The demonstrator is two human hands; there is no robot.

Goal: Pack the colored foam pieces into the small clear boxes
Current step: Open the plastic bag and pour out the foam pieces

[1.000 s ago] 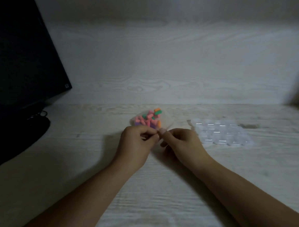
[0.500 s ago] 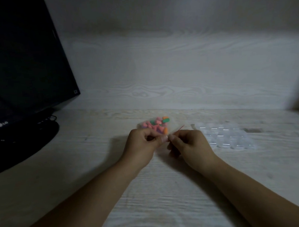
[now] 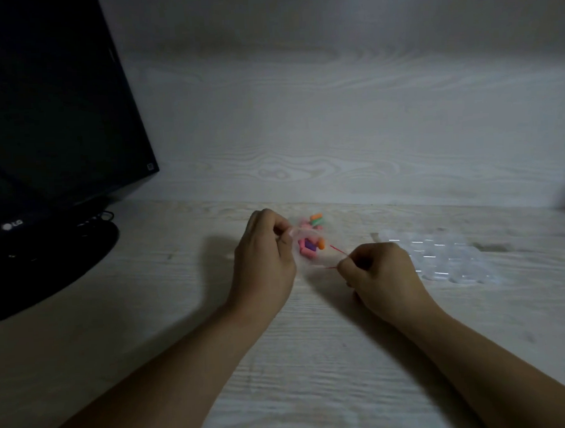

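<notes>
Colored foam pieces [image 3: 311,240] sit in a clear bag [image 3: 303,245] mid-table, pinched at its top by the left hand [image 3: 265,256]. Right hand [image 3: 382,271] pinches a thin red strip [image 3: 337,250] running from the bag. Clear boxes [image 3: 438,255] cluster just right on the table [image 3: 313,358]. Black monitor [image 3: 50,120] far left.

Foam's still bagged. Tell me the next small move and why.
Probably keep pulling the bag's mouth apart: the left hand pinches the clear bag of foam pieces, the right hand pinches its red strip, and the clear boxes lie unfilled beside it.
</notes>
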